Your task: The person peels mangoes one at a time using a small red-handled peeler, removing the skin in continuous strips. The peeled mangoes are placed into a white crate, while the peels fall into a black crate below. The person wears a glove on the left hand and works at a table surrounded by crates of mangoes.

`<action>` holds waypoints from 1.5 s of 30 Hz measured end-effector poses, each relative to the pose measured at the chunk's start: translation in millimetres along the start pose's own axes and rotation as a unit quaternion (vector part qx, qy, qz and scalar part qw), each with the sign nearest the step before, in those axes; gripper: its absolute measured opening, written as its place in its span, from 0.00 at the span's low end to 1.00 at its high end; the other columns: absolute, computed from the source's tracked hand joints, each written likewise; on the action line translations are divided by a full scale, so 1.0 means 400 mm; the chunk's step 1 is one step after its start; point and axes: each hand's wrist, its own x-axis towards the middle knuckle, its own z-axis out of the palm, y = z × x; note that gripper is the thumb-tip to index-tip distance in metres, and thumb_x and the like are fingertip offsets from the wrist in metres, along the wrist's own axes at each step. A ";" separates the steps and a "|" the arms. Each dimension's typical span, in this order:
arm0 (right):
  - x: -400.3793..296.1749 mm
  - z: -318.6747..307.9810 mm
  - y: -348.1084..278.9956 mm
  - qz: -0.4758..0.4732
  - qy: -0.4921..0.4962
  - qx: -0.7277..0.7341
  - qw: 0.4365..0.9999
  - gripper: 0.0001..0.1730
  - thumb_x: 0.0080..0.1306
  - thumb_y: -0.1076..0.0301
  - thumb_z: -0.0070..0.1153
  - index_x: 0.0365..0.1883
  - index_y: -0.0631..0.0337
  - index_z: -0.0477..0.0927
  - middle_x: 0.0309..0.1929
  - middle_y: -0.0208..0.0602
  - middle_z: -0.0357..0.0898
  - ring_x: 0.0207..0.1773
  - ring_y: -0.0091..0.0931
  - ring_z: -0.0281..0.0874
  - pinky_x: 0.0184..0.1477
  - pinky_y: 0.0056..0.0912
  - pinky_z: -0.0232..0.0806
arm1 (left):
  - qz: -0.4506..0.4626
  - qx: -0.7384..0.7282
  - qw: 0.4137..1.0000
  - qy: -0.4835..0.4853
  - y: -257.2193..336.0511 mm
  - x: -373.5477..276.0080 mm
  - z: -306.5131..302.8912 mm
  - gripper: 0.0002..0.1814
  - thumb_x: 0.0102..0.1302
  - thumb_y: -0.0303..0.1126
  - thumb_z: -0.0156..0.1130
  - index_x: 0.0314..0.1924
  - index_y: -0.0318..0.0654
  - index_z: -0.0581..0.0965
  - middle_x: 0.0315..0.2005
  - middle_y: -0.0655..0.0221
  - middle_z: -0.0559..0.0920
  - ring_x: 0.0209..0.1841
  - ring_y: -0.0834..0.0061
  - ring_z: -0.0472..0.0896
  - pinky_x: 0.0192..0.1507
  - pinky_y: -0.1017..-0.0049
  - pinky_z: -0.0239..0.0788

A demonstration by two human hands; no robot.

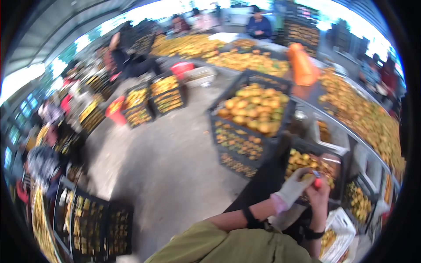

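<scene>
My left hand [293,188], in a pale work glove with a pink cuff, is closed around a yellow-green fruit [307,178]. My bare right hand [318,194] grips a small tool with a red part [317,183] against that fruit; blur hides what kind of tool it is. Both hands are close together over a black plastic crate [340,164] that holds yellow-orange fruit [301,160]. Up and to the left of them stands a stack of black crates [236,141], its top one heaped with orange-yellow fruit [255,105].
A long table with a metal edge [348,131] bears loose fruit and an orange bag [301,65]. White crates [340,223] stand at the right. Fruit crates [167,98] and a red bucket [116,111] rest on the concrete floor. Several people sit around; one [258,26] is behind the table.
</scene>
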 end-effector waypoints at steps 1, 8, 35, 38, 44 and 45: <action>0.005 0.044 -0.085 -0.004 -0.010 -0.091 0.996 0.17 0.52 0.78 0.59 0.43 0.64 0.78 0.40 0.35 0.74 0.46 0.30 0.74 0.47 0.31 0.69 | -0.048 -0.024 0.997 -0.048 -0.042 0.023 -0.036 0.20 0.68 0.39 0.59 0.55 0.36 0.72 0.47 0.70 0.78 0.48 0.81 0.74 0.51 0.78 0.67; 0.004 -0.025 -0.079 0.032 0.106 0.071 0.991 0.10 0.64 0.66 0.56 0.26 0.58 0.72 0.24 0.28 0.71 0.23 0.20 0.68 0.24 0.22 0.61 | -0.196 -0.169 0.965 -0.040 0.023 0.026 -0.004 0.20 0.66 0.43 0.57 0.55 0.43 0.73 0.44 0.70 0.80 0.42 0.75 0.79 0.39 0.74 0.73; 0.084 0.065 -0.152 -0.043 0.256 0.331 0.907 0.19 0.70 0.59 0.52 0.20 0.54 0.66 0.14 0.23 0.63 0.14 0.14 0.55 0.16 0.19 0.46 | 0.037 -0.057 0.997 0.040 -0.021 0.010 0.048 0.12 0.70 0.35 0.56 0.48 0.36 0.77 0.31 0.76 0.78 0.23 0.90 0.71 0.20 0.87 0.61; 0.112 0.032 -0.094 0.025 0.250 0.496 0.831 0.24 0.70 0.50 0.49 0.17 0.49 0.60 0.12 0.19 0.53 0.13 0.15 0.47 0.15 0.20 0.41 | 0.030 -0.039 0.998 0.034 -0.067 0.020 0.036 0.16 0.70 0.32 0.56 0.53 0.31 0.75 0.46 0.70 0.79 0.45 0.83 0.75 0.46 0.80 0.71; 0.113 0.049 -0.027 0.118 0.282 0.555 0.774 0.26 0.68 0.45 0.51 0.16 0.46 0.58 0.12 0.18 0.49 0.13 0.15 0.43 0.15 0.21 0.38 | 0.027 -0.012 0.998 0.054 -0.093 0.021 0.002 0.15 0.70 0.32 0.55 0.52 0.31 0.76 0.44 0.71 0.80 0.45 0.84 0.75 0.47 0.82 0.68; 0.108 0.048 -0.069 0.105 0.303 0.527 0.787 0.27 0.68 0.46 0.51 0.16 0.46 0.58 0.12 0.18 0.49 0.12 0.15 0.43 0.15 0.21 0.39 | 0.014 -0.020 0.999 0.046 -0.100 0.023 0.006 0.15 0.70 0.32 0.55 0.51 0.31 0.76 0.43 0.71 0.80 0.45 0.84 0.75 0.46 0.82 0.68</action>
